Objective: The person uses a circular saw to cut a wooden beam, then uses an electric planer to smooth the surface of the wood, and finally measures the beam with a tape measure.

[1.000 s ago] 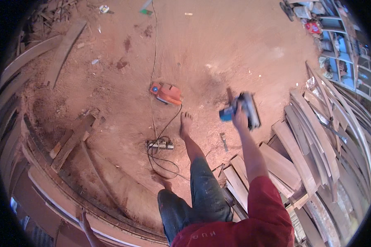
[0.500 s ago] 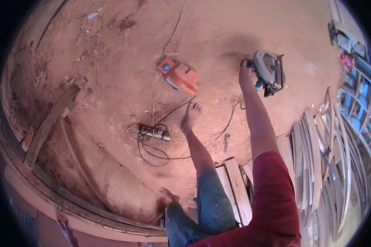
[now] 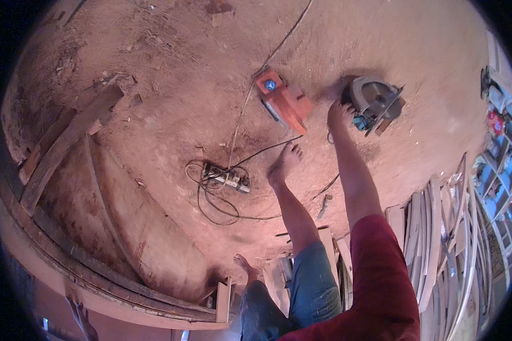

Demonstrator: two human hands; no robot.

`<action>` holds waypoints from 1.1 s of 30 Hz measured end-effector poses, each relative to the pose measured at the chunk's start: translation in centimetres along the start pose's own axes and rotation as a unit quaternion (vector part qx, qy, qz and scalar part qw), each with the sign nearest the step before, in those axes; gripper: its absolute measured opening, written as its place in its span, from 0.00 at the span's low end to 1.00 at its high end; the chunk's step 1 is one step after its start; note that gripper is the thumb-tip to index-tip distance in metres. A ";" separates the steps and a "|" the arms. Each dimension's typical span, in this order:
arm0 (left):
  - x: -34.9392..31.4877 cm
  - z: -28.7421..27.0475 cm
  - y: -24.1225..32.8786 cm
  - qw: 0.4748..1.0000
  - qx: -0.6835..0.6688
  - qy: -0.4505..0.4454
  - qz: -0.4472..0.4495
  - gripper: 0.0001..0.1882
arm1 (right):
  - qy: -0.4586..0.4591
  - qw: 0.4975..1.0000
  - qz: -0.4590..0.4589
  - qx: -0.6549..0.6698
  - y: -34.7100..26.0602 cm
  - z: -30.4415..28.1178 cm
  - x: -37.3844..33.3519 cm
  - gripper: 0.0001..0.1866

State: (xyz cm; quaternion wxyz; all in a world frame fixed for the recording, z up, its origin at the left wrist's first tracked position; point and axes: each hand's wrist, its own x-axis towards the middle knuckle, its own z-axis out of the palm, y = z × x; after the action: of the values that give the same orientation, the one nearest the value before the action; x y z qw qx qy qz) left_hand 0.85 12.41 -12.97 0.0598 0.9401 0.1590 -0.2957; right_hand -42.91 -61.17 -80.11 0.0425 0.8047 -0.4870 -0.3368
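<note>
My right hand [image 3: 341, 117] reaches down beside the circular saw [image 3: 372, 94], next to its teal handle [image 3: 360, 122]. Its fingers look apart and loosened from the handle, though some contact may be hidden. The saw, with a grey guard, lies on the dirt floor. At the lower left, dimly lit, my left hand [image 3: 81, 316] shows spread fingers against a pinkish surface and holds nothing visible. Left of the saw lies an orange power tool [image 3: 287, 102] with a round blue mark.
A power strip [image 3: 227, 178] lies among looped black cable left of my bare foot [image 3: 284, 163]. Long wooden strips [image 3: 426, 244] are piled at the right, before a blue shelf [image 3: 500, 153] of goods. Wooden beams [image 3: 68, 142] frame a pit-like corner at the left.
The circular saw has come down from above the floor onto it, tilting over. My right hand's grip on the handle has loosened. The whole view has shifted.
</note>
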 end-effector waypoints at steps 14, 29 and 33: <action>-6.0 -5.4 1.9 0.979 0.090 0.120 0.139 0.51 | -0.181 0.884 -0.335 0.270 0.5 -19.0 -48.7 0.17; -25.4 1.8 -47.6 0.993 0.028 0.095 -0.068 0.74 | 0.143 0.922 -0.011 0.360 16.1 -29.4 -63.3 0.17; -24.2 4.4 -56.1 0.996 0.072 0.060 0.006 0.74 | 0.013 0.947 -0.207 0.244 8.8 -30.1 -72.6 0.20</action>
State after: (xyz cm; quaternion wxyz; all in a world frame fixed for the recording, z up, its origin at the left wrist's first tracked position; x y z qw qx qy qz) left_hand -38.99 58.00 -3.70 -0.0163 0.9590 0.1348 -0.2489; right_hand -53.72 -14.55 -17.12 -0.2193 0.8780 -0.3762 -0.1989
